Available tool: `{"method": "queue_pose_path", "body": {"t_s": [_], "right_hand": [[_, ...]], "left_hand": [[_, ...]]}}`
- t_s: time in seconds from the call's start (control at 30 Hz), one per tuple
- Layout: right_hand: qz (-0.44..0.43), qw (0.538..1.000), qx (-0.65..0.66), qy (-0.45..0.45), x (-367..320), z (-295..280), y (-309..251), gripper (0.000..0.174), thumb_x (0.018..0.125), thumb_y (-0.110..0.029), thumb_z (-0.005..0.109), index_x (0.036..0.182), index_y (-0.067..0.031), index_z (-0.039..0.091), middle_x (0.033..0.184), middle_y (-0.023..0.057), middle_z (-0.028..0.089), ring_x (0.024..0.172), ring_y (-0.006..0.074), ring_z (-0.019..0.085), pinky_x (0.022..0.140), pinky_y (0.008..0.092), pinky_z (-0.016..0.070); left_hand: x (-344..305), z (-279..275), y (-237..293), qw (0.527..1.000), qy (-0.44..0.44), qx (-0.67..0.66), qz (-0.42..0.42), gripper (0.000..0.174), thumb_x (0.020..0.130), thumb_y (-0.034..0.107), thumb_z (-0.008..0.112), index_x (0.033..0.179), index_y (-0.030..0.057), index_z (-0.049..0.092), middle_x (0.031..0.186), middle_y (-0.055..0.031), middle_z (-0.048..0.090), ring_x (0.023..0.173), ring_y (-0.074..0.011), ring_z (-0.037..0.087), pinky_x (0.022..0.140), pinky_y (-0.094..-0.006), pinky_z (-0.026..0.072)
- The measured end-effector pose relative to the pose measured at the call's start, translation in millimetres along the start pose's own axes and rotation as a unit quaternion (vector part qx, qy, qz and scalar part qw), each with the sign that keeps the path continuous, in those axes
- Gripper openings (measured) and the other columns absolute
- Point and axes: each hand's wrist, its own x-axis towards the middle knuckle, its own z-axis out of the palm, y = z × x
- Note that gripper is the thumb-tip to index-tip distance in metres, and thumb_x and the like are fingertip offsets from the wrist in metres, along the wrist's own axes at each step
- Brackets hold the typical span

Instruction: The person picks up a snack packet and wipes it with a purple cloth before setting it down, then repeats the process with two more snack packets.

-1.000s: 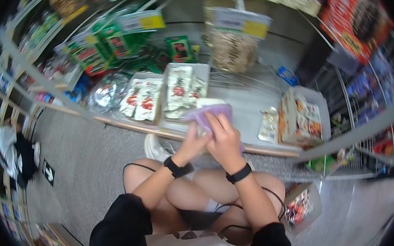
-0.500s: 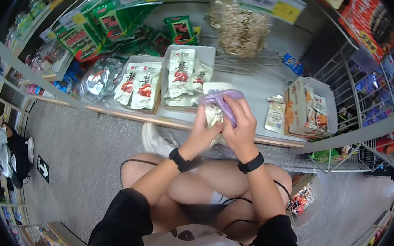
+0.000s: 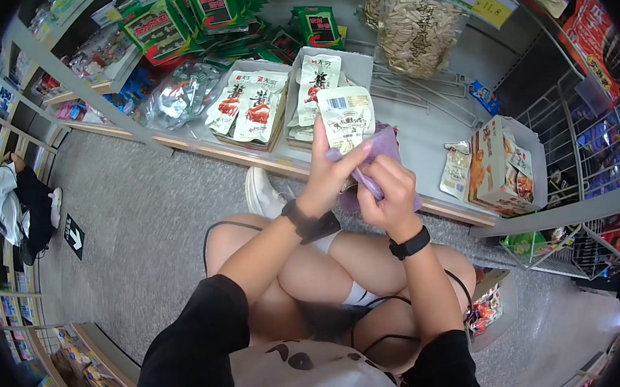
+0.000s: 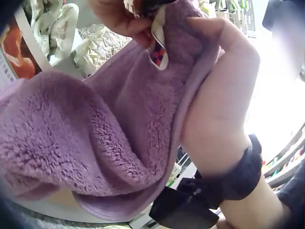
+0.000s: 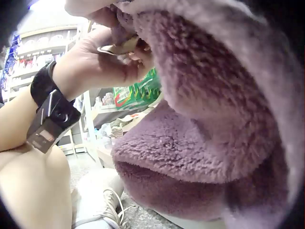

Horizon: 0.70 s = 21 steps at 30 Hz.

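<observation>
In the head view my left hand [image 3: 329,173] pinches a pale foil snack packet [image 3: 348,116] by its lower end, the printed face turned up. My right hand [image 3: 392,190] grips a fuzzy purple cloth [image 3: 388,142], its fingers bunched against the packet's lower edge beside my left thumb. Folds of the cloth hang below both hands and fill much of the two wrist views. A slim edge of the packet [image 4: 158,59] shows against the cloth in the left wrist view. The cloth and fingers hide the packet's lower part.
Boxes of white packets [image 3: 249,106] stand on the low shelf, left of the hands. Rightward are a loose packet [image 3: 456,168] and a box of packets [image 3: 503,165]. A bag of seeds [image 3: 418,33] hangs above; a wire rack [image 3: 579,148] flanks the shelf. A person [image 3: 15,197] is far left.
The purple cloth was wrapped over the packet's upper part and is now down at its lower end, leaving the printed face in sight. The view has shifted a little.
</observation>
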Motion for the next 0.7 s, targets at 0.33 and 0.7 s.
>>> {"method": "queue_pose_path", "body": {"t_s": [0.33, 0.7], "right_hand": [[0.106, 0.99, -0.072, 0.056, -16, -6, -7, 0.027, 0.067, -0.005, 0.06, 0.094, -0.0005, 0.063, 0.079, 0.0126, 0.06, 0.07, 0.0313, 0.061, 0.059, 0.0374, 0.0485], [0.039, 0.996, -0.073, 0.037, -19, 7, -13, 0.034, 0.061, 0.0, 0.059, 0.095, -0.002, 0.064, 0.079, 0.0111, 0.057, 0.065, 0.0287, 0.057, 0.056, 0.0361, 0.0469]], "left_hand": [[1, -1, 14, 0.987, 0.079, 0.064, 0.124, 0.058, 0.08, -0.006, 0.062, 0.127, 0.0046, 0.029, 0.123, -0.0123, 0.049, 0.111, -0.0187, 0.052, 0.093, -0.0324, 0.0446], [-2, 4, -3, 0.991, 0.1, 0.026, 0.091, 0.056, 0.082, -0.002, 0.064, 0.125, 0.0047, 0.029, 0.114, -0.0132, 0.056, 0.101, -0.0188, 0.058, 0.082, -0.0306, 0.0494]]}}
